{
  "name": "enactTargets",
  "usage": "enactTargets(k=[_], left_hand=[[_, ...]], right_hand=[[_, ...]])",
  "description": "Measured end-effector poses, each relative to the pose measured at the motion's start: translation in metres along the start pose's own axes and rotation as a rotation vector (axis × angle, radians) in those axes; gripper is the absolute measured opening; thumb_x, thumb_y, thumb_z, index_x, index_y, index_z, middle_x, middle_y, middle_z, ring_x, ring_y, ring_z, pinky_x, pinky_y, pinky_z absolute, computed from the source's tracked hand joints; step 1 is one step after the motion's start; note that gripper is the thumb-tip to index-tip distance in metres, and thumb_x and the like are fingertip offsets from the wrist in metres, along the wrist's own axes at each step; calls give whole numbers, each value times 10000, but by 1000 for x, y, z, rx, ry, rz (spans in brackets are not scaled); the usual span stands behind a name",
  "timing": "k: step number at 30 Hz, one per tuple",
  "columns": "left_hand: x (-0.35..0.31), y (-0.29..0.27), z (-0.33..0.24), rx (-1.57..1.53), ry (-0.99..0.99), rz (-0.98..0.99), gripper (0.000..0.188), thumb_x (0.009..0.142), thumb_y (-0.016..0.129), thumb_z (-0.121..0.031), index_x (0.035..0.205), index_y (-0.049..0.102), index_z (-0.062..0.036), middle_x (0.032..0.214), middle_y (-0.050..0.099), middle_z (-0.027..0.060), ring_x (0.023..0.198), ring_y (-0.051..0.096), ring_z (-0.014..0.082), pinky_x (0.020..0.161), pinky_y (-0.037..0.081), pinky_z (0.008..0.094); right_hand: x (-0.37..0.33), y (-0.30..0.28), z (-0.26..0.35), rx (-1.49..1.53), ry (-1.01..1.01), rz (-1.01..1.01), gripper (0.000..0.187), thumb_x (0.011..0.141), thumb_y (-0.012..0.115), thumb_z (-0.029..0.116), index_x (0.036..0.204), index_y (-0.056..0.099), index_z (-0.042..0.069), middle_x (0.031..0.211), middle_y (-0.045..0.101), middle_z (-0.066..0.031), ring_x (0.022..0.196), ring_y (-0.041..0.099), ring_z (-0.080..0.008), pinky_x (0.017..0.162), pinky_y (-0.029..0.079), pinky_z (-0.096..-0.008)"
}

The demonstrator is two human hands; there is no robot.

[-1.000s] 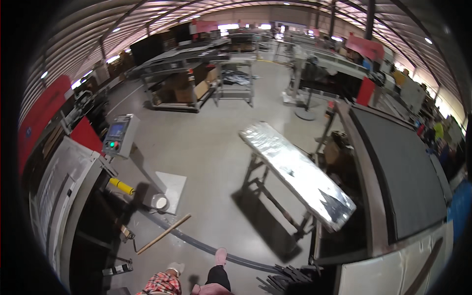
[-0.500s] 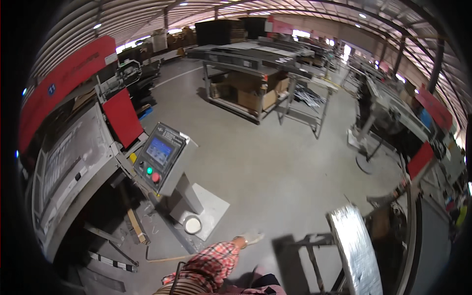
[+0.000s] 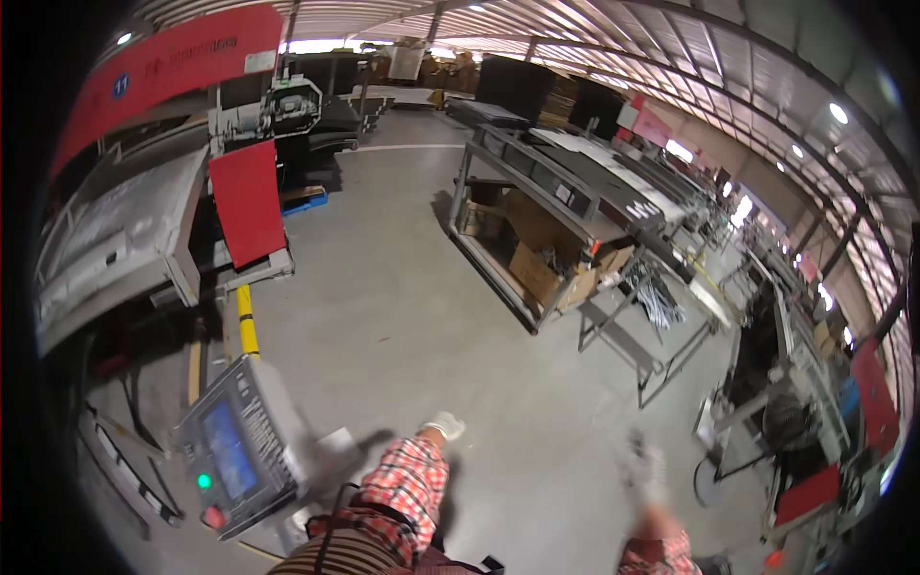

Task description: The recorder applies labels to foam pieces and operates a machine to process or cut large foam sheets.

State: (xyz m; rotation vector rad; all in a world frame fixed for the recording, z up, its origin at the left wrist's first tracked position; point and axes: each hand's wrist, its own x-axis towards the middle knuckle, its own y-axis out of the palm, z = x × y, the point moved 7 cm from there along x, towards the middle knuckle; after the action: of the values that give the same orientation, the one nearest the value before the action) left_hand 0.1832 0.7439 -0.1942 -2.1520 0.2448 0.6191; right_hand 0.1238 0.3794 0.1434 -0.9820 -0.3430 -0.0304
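My left hand point(image 3: 444, 425), in a whitish glove, reaches forward over the grey floor with its fingers loosely out and nothing seen in it. A red-and-white checked sleeve covers that forearm. Its nearest object is the control panel point(image 3: 240, 446), a grey box with a lit blue screen, a green light and a red button, to its left and apart from it. At the lower right, my right hand point(image 3: 647, 474) is also gloved and held out over the floor. Motion smears its fingers, and a dark patch at their tips cannot be made out.
A large machine with a red beam point(image 3: 172, 72) and red guard panel point(image 3: 247, 203) stands left. A yellow post point(image 3: 247, 321) rises behind the panel. Ahead right is a metal workbench point(image 3: 498, 283) with cardboard boxes point(image 3: 532, 273) below. Another machine with a red plate point(image 3: 807, 495) stands right.
My view has swung right and moved forward; the control panel now sits lower and further left. The silvery wrapped slab at lower right has left the view. My right hand has come into view.
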Motion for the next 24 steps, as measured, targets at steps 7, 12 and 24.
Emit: enactTargets(k=[7,12,24], left_hand=[[130,-164,24,20,79,-41,535,885,312,-430,1099,603,-35,1155,565,195,1103,511,381,943,394,436],[227,-291,126,-5,-267,51,525,872,322,-419,1112,606,-48,1162,566,187,1115,512,363,957,380,450],[356,-431,487,-89,-669,-400,325,904,354,-221,1077,592,-83,1204,549,150,1125,508,309,896,440,411]], right_hand=[[177,290,47,760,162,900,519,904,541,301,1279,431,-42,1019,610,-73,905,580,-132,800,483,-305],[199,313,-127,-78,415,703,496,729,686,83,1191,519,16,1110,546,-208,1042,499,-333,924,379,-393],[644,606,-74,-171,126,985,232,814,554,90,1045,560,72,871,566,-109,756,531,-307,667,438,-347]])
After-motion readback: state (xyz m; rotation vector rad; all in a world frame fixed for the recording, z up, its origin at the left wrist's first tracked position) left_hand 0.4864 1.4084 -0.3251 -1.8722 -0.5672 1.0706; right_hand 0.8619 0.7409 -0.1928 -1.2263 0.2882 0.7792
